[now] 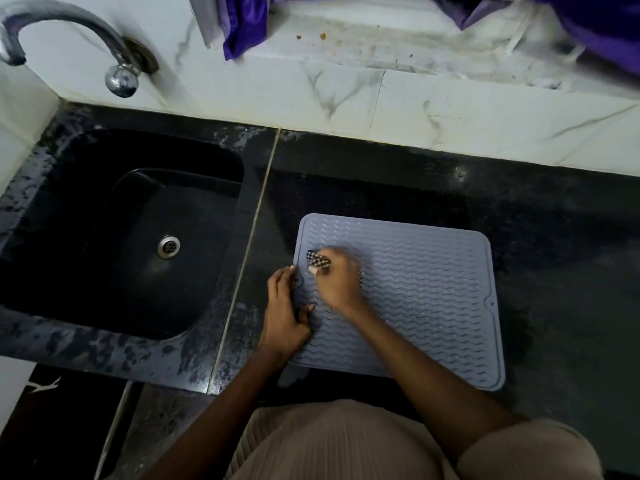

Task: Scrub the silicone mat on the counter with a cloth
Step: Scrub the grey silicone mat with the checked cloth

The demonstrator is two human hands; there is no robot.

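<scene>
A pale blue silicone mat (pixel 426 289) with wavy ridges lies flat on the black counter (pixel 554 237), right of the sink. My right hand (pixel 337 282) grips a small black-and-white checked cloth (pixel 317 260) and presses it on the mat's left part; most of the cloth is hidden under the fingers. My left hand (pixel 285 313) rests on the mat's left edge, fingers straight and thumb lying on the ridges.
A black sink (pixel 114 254) with a steel drain (pixel 168 246) lies to the left, a chrome tap (pixel 69 32) above it. A white marble backsplash runs behind the counter. Purple fabric (pixel 246 22) hangs over the ledge at the top.
</scene>
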